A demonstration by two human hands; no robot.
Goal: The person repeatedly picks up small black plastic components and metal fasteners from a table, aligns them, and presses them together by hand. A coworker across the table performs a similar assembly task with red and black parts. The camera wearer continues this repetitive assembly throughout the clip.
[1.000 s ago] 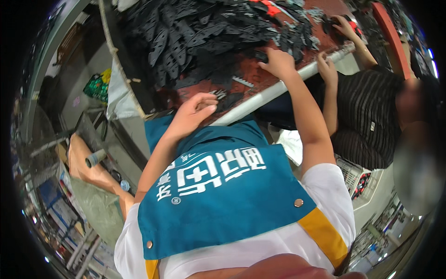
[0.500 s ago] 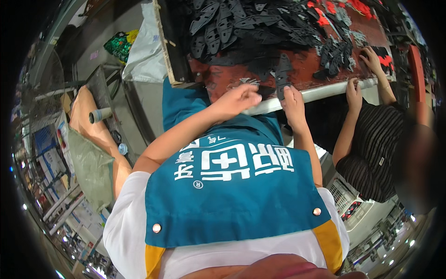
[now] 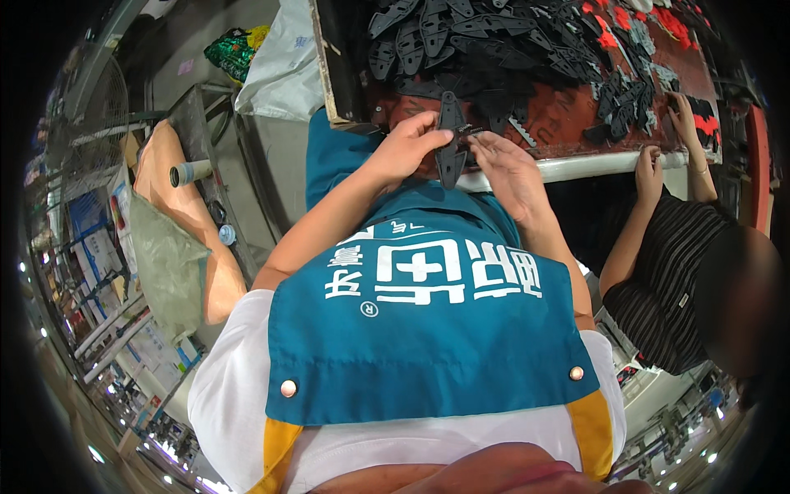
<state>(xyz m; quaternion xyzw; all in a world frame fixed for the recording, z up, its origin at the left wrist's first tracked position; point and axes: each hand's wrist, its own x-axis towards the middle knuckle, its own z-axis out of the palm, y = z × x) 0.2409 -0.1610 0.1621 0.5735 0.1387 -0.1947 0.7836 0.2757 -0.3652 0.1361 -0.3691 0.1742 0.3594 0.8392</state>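
Note:
My left hand (image 3: 401, 151) grips a flat black plastic piece (image 3: 448, 169), long with pointed ends and small holes, held upright over the near table edge. Just right of it, my right hand (image 3: 514, 177) has its fingertips drawn together beside the piece. Something thin and grey shows at those fingertips, too small to name. A heap of similar black plastic pieces (image 3: 432, 33) covers the far part of the red-brown tabletop (image 3: 559, 119). One small grey toothed strip (image 3: 520, 132) lies beyond my right hand.
At right, a co-worker's two hands (image 3: 648, 169) are at the same table, near red parts (image 3: 705, 123). A wooden board edge (image 3: 323, 70) borders the table's left side. Further left are a white sack (image 3: 280, 70) and a bottle (image 3: 191, 172) on a metal stand.
The black piece has passed from my right hand to my left and moved leftward. My right hand's fingers have come to its right side. The view has shifted slightly.

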